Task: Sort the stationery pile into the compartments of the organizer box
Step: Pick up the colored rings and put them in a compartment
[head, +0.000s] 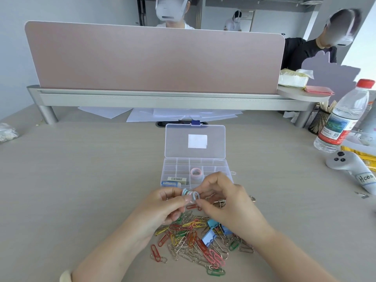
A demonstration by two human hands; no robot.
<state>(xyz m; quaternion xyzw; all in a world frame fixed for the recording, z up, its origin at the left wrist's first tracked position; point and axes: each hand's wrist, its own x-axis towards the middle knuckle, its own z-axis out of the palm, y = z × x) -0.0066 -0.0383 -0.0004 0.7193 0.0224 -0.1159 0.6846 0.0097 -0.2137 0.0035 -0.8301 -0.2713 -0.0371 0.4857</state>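
A clear organizer box (179,165) lies open on the desk, its lid (195,140) flat behind it. Inside are a pink tape roll (195,173) and two erasers (174,181). Just in front of the box, my left hand (162,208) and my right hand (225,197) together pinch a small stack of pastel rings (190,195). Below my hands lies the pile of coloured paper clips (191,243) with blue binder clips (211,233) among them.
A water bottle (343,117), a grey controller (350,167) and yellow packets stand at the right. A pen cup (319,121) sits by the shelf leg. A pink divider (154,58) closes the back, with other people behind it. White papers (183,115) lie under the shelf.
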